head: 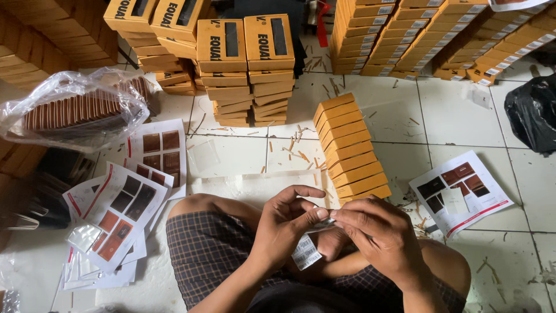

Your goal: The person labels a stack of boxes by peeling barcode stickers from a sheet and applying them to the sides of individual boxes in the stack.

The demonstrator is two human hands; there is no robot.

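My left hand [286,223] and my right hand [379,232] meet over my lap, fingertips pinched together on a small clear plastic sleeve [324,222]. A white barcode label [306,253] hangs below my left hand, seemingly attached to that sleeve. I sit on a white tiled floor in checked shorts [205,249]. A leaning stack of orange flat boxes [350,150] stands just beyond my hands.
Tall stacks of orange boxes [246,69] fill the back, more [405,35] at the upper right. A clear bag of brown wallets [75,110] lies left. Printed leaflets [119,217] lie at left, another [460,191] at right. A black bag [533,113] sits far right.
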